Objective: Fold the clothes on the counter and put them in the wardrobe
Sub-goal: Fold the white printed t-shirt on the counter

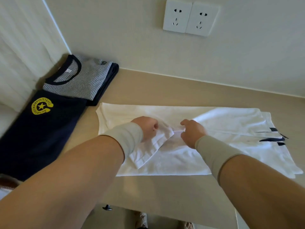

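A white garment [189, 156] with dark stripe marks at its right end lies spread across the beige counter [165, 192]. My left hand [146, 128] grips a folded flap of the white cloth near its middle. My right hand [192, 132] pinches the same fabric just to the right of it, fingers curled on a crease. Both wrists wear pale sleeves. At the left lie a folded navy shirt [41, 134] with a yellow star logo and a folded striped shirt [79, 81] with a navy collar on top of a navy piece.
A wall [132, 38] runs behind the counter with two white sockets [190, 18]. A pale curtain [21, 47] hangs at the far left. The counter's front edge is near the bottom, with the floor and a dark handle [107, 208] below.
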`<action>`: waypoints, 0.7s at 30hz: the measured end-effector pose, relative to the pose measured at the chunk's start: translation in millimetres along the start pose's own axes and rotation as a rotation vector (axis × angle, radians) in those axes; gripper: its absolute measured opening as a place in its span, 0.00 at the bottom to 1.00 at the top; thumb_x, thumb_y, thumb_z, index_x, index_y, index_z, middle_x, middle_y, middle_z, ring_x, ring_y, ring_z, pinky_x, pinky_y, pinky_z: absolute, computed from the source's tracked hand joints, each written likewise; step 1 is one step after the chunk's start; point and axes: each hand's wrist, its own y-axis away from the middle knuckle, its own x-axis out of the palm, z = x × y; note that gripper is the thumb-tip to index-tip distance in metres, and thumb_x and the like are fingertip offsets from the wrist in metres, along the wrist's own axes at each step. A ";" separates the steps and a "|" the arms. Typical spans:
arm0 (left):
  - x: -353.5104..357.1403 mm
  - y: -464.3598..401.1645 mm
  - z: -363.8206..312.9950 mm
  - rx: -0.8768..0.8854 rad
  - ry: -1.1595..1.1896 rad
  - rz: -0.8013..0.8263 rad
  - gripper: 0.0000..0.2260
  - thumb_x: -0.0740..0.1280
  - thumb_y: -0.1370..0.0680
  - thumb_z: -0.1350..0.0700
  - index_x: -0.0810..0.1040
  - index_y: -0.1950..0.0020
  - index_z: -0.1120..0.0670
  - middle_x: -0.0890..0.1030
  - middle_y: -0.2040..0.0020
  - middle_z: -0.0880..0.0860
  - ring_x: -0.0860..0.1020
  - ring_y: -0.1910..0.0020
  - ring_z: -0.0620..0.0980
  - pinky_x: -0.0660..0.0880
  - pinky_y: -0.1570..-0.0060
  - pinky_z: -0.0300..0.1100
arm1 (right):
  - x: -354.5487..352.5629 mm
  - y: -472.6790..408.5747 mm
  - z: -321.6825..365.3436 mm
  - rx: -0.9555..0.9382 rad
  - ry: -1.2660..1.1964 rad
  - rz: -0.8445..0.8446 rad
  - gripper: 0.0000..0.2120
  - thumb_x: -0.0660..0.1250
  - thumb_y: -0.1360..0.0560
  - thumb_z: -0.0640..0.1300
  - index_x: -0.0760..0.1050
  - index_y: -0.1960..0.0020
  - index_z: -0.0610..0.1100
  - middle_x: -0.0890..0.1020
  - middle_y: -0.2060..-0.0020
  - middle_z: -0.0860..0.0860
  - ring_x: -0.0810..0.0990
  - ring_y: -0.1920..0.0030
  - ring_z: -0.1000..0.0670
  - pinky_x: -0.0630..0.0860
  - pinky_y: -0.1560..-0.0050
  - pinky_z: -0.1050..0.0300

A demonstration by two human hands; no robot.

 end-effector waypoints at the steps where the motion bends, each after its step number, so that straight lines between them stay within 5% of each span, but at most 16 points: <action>1: -0.2 -6.4 -11.4 0.020 0.005 -0.005 0.15 0.58 0.22 0.56 0.76 0.37 0.50 0.78 0.39 0.52 0.75 0.41 0.54 0.71 0.44 0.42 | -2.5 0.4 -12.5 0.021 0.001 -0.016 0.22 0.59 0.22 0.42 0.66 0.28 0.49 0.71 0.33 0.47 0.72 0.34 0.44 0.70 0.38 0.54; 11: 24.7 -75.3 -161.7 0.194 -0.034 -0.040 0.15 0.62 0.21 0.53 0.74 0.35 0.49 0.72 0.35 0.51 0.74 0.39 0.53 0.70 0.42 0.43 | -22.2 1.6 -185.7 0.154 0.115 -0.111 0.15 0.59 0.22 0.41 0.72 0.36 0.45 0.75 0.41 0.46 0.72 0.39 0.44 0.73 0.41 0.52; 21: 72.3 -120.2 -264.6 0.012 -0.083 -0.144 0.10 0.64 0.24 0.53 0.75 0.43 0.52 0.74 0.41 0.53 0.72 0.40 0.56 0.71 0.45 0.46 | -32.5 -16.1 -310.7 -0.080 0.092 -0.207 0.11 0.59 0.25 0.36 0.73 0.44 0.44 0.74 0.47 0.49 0.71 0.44 0.45 0.71 0.49 0.55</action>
